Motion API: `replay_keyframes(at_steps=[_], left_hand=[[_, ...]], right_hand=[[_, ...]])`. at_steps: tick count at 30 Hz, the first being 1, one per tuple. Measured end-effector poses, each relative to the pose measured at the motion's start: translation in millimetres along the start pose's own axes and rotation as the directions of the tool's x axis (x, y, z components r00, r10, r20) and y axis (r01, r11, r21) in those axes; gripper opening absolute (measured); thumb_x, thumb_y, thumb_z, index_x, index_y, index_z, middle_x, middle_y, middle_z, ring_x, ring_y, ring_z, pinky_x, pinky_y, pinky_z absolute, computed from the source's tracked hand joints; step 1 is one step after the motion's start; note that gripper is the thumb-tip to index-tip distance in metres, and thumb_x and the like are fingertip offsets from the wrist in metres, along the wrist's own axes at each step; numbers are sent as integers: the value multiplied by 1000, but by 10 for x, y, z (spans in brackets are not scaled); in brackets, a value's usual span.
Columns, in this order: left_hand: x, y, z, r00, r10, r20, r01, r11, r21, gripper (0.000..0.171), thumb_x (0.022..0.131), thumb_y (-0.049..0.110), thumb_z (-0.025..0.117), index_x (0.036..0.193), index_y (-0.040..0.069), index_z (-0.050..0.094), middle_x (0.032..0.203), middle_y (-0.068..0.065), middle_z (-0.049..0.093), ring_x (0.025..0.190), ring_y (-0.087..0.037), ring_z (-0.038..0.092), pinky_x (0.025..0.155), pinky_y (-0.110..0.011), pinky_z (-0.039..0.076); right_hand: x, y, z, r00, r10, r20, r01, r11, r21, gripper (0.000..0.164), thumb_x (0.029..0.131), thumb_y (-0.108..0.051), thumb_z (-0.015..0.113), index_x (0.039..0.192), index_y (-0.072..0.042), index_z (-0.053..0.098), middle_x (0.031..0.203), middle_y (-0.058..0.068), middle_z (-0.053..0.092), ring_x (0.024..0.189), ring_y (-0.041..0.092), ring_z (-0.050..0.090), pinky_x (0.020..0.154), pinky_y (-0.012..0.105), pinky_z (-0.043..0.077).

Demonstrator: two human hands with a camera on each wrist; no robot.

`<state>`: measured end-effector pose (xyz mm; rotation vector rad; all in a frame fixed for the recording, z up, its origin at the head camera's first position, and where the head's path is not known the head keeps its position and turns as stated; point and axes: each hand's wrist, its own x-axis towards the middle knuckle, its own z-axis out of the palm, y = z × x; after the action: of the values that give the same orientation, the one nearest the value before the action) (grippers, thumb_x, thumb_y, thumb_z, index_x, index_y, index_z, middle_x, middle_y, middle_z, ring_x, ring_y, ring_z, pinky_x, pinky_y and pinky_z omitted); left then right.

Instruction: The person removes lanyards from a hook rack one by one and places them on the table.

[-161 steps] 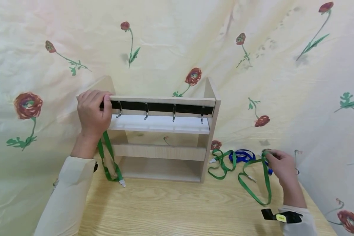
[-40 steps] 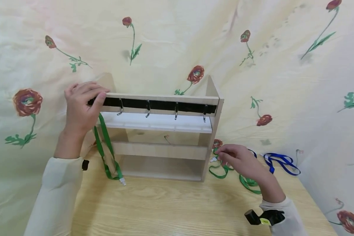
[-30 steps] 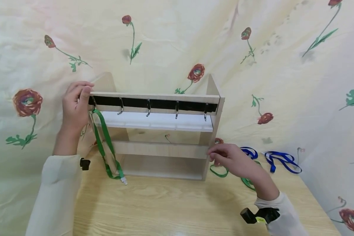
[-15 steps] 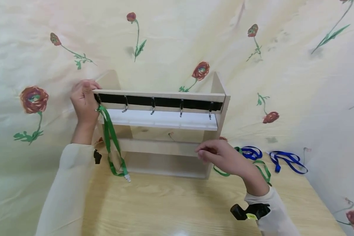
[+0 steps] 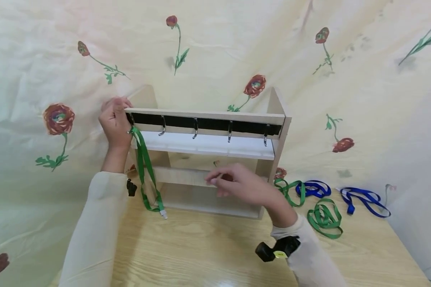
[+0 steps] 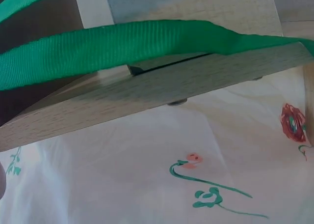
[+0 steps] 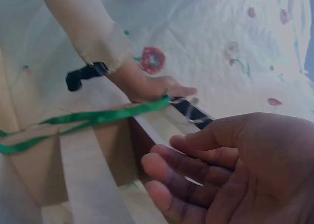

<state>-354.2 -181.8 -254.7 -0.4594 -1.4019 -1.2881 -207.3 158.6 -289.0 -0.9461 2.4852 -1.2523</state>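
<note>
A wooden shelf rack (image 5: 181, 175) stands against the cloth, with a row of metal hooks (image 5: 195, 129) on a black strip. From the leftmost hook hangs a green lanyard (image 5: 140, 159) with a white clip at its lower end; its strap (image 6: 147, 40) crosses the left wrist view. My left hand (image 5: 115, 119) grips the rack's upper left corner, beside that hook; some fingers are hidden behind the panel. My right hand (image 5: 244, 185) is in front of the rack's middle rail, its fingers loosely bent around nothing, as the right wrist view also shows (image 7: 235, 165).
On the table (image 5: 201, 247) right of the rack lie two green lanyards, one looped close to the rack (image 5: 301, 195) and one coiled nearer me (image 5: 325, 219). Behind them are a bundled blue lanyard (image 5: 314, 187) and a looser blue lanyard (image 5: 362, 199).
My right hand has let go of a green lanyard on the right and moved left before the rack. My left hand shifted left, uncovering the leftmost hook. The view turned slightly.
</note>
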Motion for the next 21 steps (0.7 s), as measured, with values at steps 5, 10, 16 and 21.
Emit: replay_keyframes(at_steps=[5,10,16,21], left_hand=[[9,-30,-43,999,32,-41,-33,999,-17,44,107,16,59,64,7,65,76,22,71,99,-12,74,103,-27,46],[30,-18,-43,998,24,-55,-26,999,-30,44,108,9,55,67,21,67,76,22,72,102,-20,75,104,-28,47],[18,0,-9,998,6,-65,-9,999,-42,49,106,1,51,67,26,65,75,22,71,100,-18,75,104,-29,48],[-18,26,10,999,-1,-49,-1,999,-39,46,107,1,51,64,11,64,75,22,70,102,-20,74,105,-29,48]], right_hand=[[403,-110,199,995,-85,59,81,995,59,40,107,-12,53,146,-8,62,116,15,75,81,18,73,72,32,61],[827,-248,348,986,-162,47,159,986,51,54,107,-14,55,161,-15,45,148,13,64,83,20,74,68,29,60],[1162,-324,505,986,-167,24,166,985,43,65,108,-21,56,168,-22,31,170,3,40,90,31,75,70,33,59],[1331,-320,631,985,-172,28,168,979,116,68,107,-16,56,169,-24,27,180,-7,13,99,30,78,83,46,64]])
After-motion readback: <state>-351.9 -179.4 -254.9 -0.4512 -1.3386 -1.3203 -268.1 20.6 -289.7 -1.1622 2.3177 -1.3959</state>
